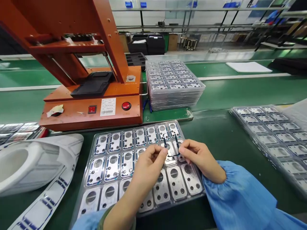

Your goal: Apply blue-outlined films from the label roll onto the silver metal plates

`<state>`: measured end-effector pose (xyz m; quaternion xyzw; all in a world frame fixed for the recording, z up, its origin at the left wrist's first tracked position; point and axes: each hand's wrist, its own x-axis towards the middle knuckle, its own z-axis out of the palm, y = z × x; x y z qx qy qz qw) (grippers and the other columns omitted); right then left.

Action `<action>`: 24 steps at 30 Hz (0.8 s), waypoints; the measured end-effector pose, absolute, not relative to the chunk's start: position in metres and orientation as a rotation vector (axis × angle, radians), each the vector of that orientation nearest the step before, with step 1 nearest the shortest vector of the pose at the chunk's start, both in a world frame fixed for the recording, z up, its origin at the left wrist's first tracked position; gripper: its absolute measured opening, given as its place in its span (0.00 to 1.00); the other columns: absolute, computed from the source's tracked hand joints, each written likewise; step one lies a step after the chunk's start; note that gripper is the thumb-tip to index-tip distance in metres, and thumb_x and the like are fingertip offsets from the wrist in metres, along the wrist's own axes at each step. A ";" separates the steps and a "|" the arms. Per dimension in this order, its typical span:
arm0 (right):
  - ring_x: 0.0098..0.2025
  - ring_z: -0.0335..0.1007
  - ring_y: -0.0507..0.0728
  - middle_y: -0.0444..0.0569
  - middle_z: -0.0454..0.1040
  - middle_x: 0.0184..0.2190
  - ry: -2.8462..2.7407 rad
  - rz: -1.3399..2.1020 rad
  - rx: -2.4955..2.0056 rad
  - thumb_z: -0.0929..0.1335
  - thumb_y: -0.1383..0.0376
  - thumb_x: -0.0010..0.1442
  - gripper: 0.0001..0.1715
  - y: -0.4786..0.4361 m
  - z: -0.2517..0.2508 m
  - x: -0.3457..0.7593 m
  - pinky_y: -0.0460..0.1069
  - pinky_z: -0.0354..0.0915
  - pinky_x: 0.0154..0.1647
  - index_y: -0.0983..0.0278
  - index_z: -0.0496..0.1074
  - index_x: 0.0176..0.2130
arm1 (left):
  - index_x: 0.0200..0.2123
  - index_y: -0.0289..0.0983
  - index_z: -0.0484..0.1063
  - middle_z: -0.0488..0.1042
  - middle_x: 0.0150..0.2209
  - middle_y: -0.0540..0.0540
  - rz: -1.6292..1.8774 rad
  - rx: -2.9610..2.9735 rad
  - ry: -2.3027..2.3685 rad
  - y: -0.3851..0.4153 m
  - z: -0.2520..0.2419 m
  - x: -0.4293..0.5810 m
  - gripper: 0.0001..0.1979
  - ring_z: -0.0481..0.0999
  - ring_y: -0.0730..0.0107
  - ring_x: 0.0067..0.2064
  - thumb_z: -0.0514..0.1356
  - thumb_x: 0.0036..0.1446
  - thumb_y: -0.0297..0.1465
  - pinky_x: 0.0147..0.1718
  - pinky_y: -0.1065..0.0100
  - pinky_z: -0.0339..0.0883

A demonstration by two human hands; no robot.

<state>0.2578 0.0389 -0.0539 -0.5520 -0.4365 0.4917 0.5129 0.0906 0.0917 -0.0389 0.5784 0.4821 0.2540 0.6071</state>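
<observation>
My left hand [150, 166] and my right hand [200, 156] pinch the two sides of a thin, dark blue, U-shaped adhesive strip [177, 141], fingertips closed. The strip is over a silver metal plate [170, 154] near the right of a clear plastic tray [82, 185]; whether it touches the plate I cannot tell. Rows of similar plates with round recesses and small holes lie in the tray. Those in the back row carry dark blue outlines, while the front-row plates look bare. My left forearm covers part of the middle and front rows.
An orange press [91, 111] with a red button stands behind the tray. A stack of filled clear trays [176, 95] is beside it. On the left lies a white roll of blue-marked liner [55, 191]. Another filled tray [271, 127] lies on the right of the green bench [213, 137].
</observation>
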 end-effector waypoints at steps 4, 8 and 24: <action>0.21 0.56 0.49 0.40 0.62 0.20 -1.104 1.108 -1.365 0.69 0.58 0.57 0.14 0.035 -0.050 0.257 0.45 0.56 0.22 0.64 0.68 0.26 | 0.26 0.37 0.68 0.64 0.22 0.53 0.561 1.431 1.148 0.092 -0.038 0.091 0.12 0.63 0.74 0.25 0.58 0.54 0.40 0.24 0.72 0.58; 0.24 0.60 0.51 0.42 0.65 0.23 -1.224 0.888 -1.494 0.67 0.62 0.58 0.11 0.030 -0.051 0.255 0.46 0.57 0.24 0.64 0.70 0.26 | 0.25 0.38 0.69 0.69 0.32 0.47 0.683 1.742 1.131 0.090 -0.046 0.089 0.10 0.69 0.69 0.32 0.56 0.55 0.36 0.31 0.68 0.65; 0.23 0.60 0.50 0.42 0.64 0.22 -1.575 0.634 -1.641 0.64 0.69 0.60 0.10 0.025 -0.056 0.245 0.47 0.55 0.25 0.63 0.66 0.26 | 0.27 0.39 0.72 0.66 0.37 0.45 0.638 2.090 1.185 0.084 -0.058 0.085 0.08 0.71 0.64 0.41 0.56 0.57 0.32 0.38 0.64 0.68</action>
